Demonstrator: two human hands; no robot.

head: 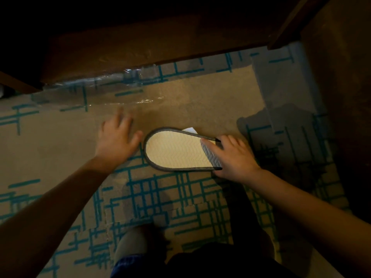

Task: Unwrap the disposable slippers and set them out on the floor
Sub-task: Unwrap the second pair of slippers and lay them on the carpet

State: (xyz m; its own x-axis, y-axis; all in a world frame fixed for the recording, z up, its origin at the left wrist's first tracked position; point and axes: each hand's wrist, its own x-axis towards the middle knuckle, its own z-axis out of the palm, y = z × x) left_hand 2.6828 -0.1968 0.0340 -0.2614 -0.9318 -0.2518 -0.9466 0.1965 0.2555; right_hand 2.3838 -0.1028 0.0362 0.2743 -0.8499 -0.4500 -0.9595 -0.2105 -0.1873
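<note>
The slipper (176, 152) lies flat on the carpet (60, 149) at centre frame, insole up, heel at 9 o'clock, toe band at 3. A white corner (189, 129) pokes out beneath it at 12; whether that is the second slipper I cannot tell. The right hand (233, 157) rests fingers-down over the toe band, curled loosely round it. The left hand (118, 136) hovers spread and empty just beside the heel. The clear wrapper (90, 93) lies well apart at 11, below the dark furniture (140, 43). To do this well, probably lift the toe band open, then square the slipper.
</note>
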